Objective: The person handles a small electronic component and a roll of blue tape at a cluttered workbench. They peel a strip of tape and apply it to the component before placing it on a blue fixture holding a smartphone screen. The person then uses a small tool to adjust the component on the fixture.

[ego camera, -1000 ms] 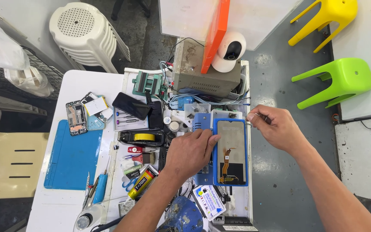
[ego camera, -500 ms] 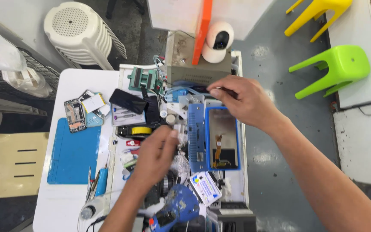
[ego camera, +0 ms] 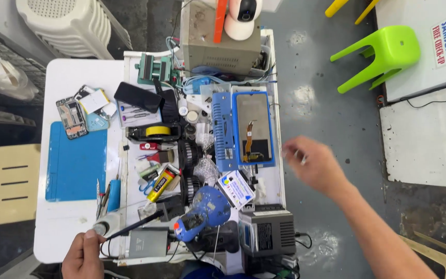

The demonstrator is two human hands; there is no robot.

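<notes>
Fingers of the left hand (ego camera: 82, 256), lower left, close around a black soldering handle (ego camera: 130, 226); keep that grip steady. Right hand (ego camera: 313, 165), blurred at centre right, pinches something thin, unclear what, beside the phone screen (ego camera: 254, 129).

Grey concrete floor (ego camera: 316, 77), green plastic stool (ego camera: 383, 54) far right, white ribbed stool (ego camera: 70, 26) far left, white table (ego camera: 78, 232)

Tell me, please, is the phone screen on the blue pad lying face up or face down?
Face down: the phone screen lies flat on the blue pad, its orange flex cable showing on top.
</notes>
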